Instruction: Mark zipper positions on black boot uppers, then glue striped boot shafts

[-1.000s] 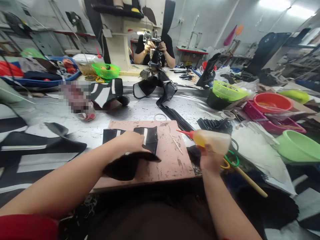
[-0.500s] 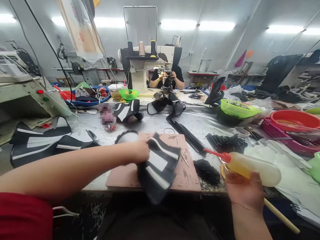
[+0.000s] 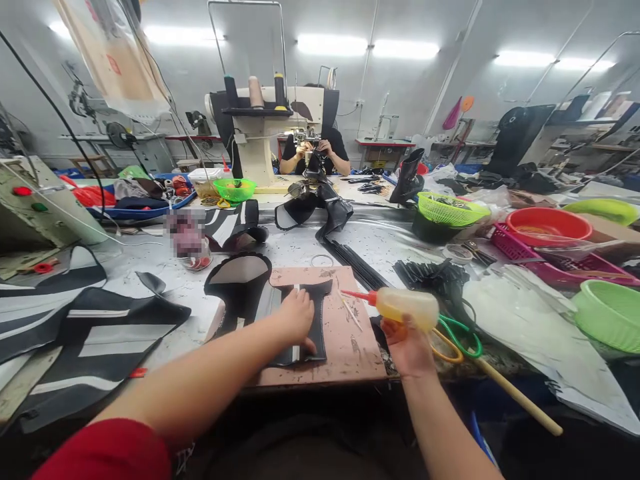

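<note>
My left hand [image 3: 297,318] lies on a black leather piece [image 3: 318,333] with pale strips, pressing it onto a pinkish board [image 3: 357,340]; its fingers are extended and the thumb is apart. In my right hand [image 3: 411,347] is a squeeze bottle [image 3: 409,307] with a red nozzle and yellowish liquid, held nearly level. The nozzle points left, over the board's right side, near a thin white stick [image 3: 353,315]. The leather's rounded left end, with a grey oval, reaches past the board. My left forearm hides part of the piece.
Similar black pieces [image 3: 113,333] lie at left. Bundled black strips [image 3: 350,263], scissors with green and yellow handles [image 3: 467,347], a wooden stick [image 3: 523,398] and white sheets [image 3: 520,313] are at right. A co-worker [image 3: 337,150] sits behind a sewing machine [image 3: 260,143].
The leather piece, lifted and blurred before, now lies flat on the board under my left hand. My right hand has brought the bottle leftward, towards the board.
</note>
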`<act>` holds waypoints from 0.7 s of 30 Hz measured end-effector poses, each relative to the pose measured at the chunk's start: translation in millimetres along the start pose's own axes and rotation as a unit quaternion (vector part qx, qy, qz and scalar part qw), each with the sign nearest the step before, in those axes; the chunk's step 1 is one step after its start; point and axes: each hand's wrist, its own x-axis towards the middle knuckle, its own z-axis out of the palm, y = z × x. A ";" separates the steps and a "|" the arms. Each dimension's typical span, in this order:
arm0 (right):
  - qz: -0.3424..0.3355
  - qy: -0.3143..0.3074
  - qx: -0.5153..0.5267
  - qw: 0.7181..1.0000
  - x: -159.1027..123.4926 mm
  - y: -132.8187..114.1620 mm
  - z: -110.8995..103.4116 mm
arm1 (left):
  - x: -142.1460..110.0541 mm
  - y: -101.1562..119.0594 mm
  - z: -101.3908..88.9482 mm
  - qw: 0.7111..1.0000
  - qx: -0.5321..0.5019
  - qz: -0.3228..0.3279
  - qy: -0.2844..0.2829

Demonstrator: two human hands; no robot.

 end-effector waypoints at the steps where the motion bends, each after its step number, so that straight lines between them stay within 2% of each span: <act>1: 0.000 -0.004 -0.026 1.000 3.1 5.2 6.3 | 3.0 3.2 2.6 1.000 -0.008 -0.006 -0.025; 3: -0.022 -0.003 -0.087 0.996 8.8 14.7 18.5 | 5.7 4.2 8.3 0.998 -0.027 -0.012 -0.060; 6: -0.087 0.007 -0.179 0.980 15.2 25.5 33.1 | 5.8 0.2 14.8 0.997 -0.045 -0.012 -0.057; 12: -0.140 0.058 -0.382 0.911 21.4 33.3 38.5 | 7.7 -2.8 17.1 0.994 -0.100 -0.014 -0.044; 16: -0.160 0.063 -0.409 0.896 21.3 36.7 33.9 | 7.8 -2.9 17.0 0.995 -0.088 -0.005 -0.044; 21: -0.186 0.041 -0.439 0.878 17.0 41.9 35.7 | 7.2 -4.3 20.1 0.996 -0.081 0.001 -0.038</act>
